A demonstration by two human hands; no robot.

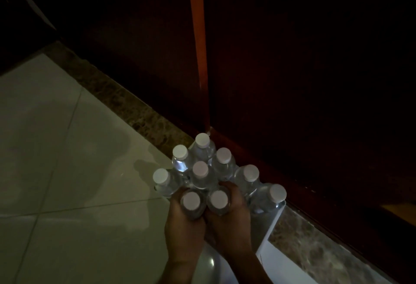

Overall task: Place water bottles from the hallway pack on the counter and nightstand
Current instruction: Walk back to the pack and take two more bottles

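A pack of clear water bottles (200, 171) with white caps stands on the tiled floor by a dark wooden door, seen from above in dim light. My left hand (183, 223) grips one bottle (191, 201) at the pack's near edge, fingers curled round its neck below the cap. My right hand (231, 216) grips the bottle beside it (218, 198) the same way. The two hands touch each other. Several other bottles stand behind and to the sides; their lower parts are hidden.
A dark wooden door (292, 81) with an orange-brown edge strip (199, 47) rises right behind the pack. A brown speckled stone threshold (126, 103) runs diagonally along it. Pale floor tiles (67, 171) spread to the left. A white pack wrapper (272, 245) lies at the lower right.
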